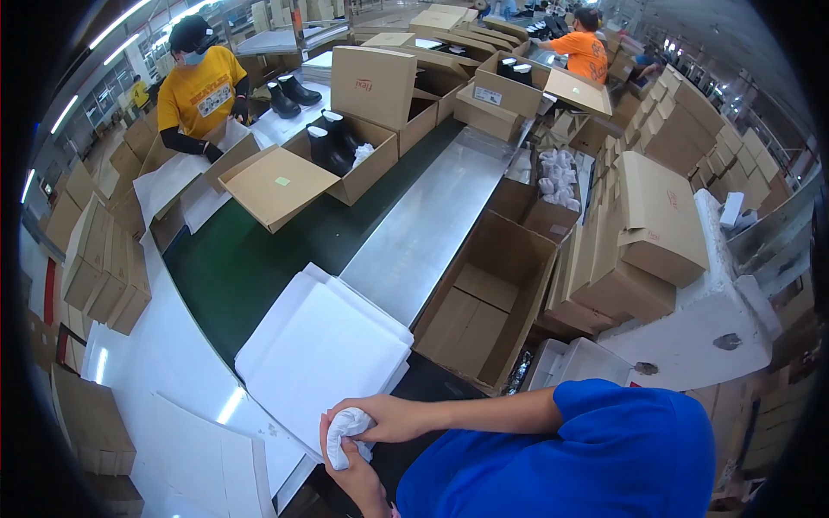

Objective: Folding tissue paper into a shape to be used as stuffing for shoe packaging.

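Holding a wad (348, 423) between left hand (358, 482) and right hand (390, 418), before a paper stack (321, 345). Facing a belt (226, 281) behind that stack, with a metal strip (423, 237) along its right side. Showing an open carton (520, 250) right of the strip, then piled boxes (663, 216) farther right. Showing boots (331, 151) in a box (376, 169) beyond the stack.

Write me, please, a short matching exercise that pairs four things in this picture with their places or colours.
Things
1. Belt
2. Rolled white wad
3. Large open carton
4. Stack of white sheets

Places or colours
A. Held by left hand and right hand
B. Just beyond the hands
C. Dark green
D. Right of the metal strip

Pairs: 1-C, 2-A, 3-D, 4-B
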`<state>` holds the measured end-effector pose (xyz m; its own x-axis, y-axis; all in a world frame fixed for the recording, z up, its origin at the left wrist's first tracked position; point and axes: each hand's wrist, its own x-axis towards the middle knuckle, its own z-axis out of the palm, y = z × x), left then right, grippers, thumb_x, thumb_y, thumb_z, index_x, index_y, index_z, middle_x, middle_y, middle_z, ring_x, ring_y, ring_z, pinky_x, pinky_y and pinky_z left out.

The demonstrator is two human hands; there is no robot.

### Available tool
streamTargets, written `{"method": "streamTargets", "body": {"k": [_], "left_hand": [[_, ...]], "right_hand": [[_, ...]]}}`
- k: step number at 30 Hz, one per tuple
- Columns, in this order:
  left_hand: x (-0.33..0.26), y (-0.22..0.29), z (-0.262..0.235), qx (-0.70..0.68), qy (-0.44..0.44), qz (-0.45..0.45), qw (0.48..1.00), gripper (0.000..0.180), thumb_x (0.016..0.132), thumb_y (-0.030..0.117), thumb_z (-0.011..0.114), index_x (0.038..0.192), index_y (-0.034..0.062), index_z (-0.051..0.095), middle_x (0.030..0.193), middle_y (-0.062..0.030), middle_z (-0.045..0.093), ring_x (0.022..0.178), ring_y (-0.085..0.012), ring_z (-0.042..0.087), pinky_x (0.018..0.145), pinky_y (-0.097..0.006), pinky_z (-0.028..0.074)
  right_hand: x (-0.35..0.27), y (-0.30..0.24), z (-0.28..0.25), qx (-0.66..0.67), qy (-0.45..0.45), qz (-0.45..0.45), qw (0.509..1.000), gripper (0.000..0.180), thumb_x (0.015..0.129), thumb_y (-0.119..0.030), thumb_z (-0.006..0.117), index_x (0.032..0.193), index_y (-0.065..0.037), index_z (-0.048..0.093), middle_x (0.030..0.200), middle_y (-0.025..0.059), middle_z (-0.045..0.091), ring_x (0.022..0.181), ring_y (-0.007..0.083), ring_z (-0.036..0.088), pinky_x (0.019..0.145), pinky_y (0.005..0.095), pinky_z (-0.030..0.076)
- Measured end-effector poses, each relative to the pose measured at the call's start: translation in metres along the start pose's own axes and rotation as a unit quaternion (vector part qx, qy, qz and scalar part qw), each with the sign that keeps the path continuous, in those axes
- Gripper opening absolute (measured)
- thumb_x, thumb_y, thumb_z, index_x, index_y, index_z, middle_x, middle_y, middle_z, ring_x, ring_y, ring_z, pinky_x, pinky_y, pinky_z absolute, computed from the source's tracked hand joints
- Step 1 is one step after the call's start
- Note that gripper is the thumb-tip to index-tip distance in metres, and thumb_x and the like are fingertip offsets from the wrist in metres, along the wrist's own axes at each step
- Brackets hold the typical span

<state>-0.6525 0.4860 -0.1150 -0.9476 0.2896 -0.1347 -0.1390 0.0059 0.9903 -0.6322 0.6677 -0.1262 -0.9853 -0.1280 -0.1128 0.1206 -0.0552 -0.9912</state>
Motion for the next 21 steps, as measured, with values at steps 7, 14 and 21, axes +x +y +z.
{"method": "streamTargets", "body": {"k": [7, 14, 21], "left_hand": [[0.001, 0.012, -0.02, -0.126, -0.116, -0.022, 0.985, 0.071, 0.114, 0.006, 0.071, 0.177, 0.0009, 0.039, 0.166, -0.0187, 0.059, 0.15, -0.0305, 0.061, 0.129, -0.045, 0.048], [0.002, -0.003, -0.02, -0.062, -0.05, -0.02, 0.997, 0.072, 0.112, 0.003, 0.073, 0.176, 0.0003, 0.041, 0.166, -0.019, 0.06, 0.15, -0.0299, 0.061, 0.128, -0.045, 0.048], [0.0, -0.026, 0.005, 0.007, 0.056, 0.006, 0.998, 0.061, 0.116, -0.005, 0.06, 0.174, -0.0014, 0.044, 0.169, -0.0189, 0.057, 0.151, -0.0279, 0.06, 0.128, -0.042, 0.048]], "right_hand": [[0.004, -0.008, -0.015, 0.009, -0.102, -0.022, 0.995, 0.07, 0.107, -0.002, 0.075, 0.169, -0.014, 0.046, 0.155, 0.0139, 0.066, 0.15, 0.0333, 0.06, 0.127, 0.0475, 0.049], [0.003, 0.0, 0.013, 0.002, -0.065, -0.001, 0.998, 0.071, 0.101, 0.006, 0.073, 0.166, -0.011, 0.049, 0.155, 0.0161, 0.066, 0.148, 0.0341, 0.062, 0.125, 0.047, 0.05], [0.002, 0.006, 0.036, -0.021, 0.05, -0.016, 0.998, 0.066, 0.102, 0.005, 0.071, 0.164, -0.009, 0.053, 0.148, 0.0191, 0.072, 0.14, 0.0375, 0.07, 0.116, 0.0447, 0.055]]}}
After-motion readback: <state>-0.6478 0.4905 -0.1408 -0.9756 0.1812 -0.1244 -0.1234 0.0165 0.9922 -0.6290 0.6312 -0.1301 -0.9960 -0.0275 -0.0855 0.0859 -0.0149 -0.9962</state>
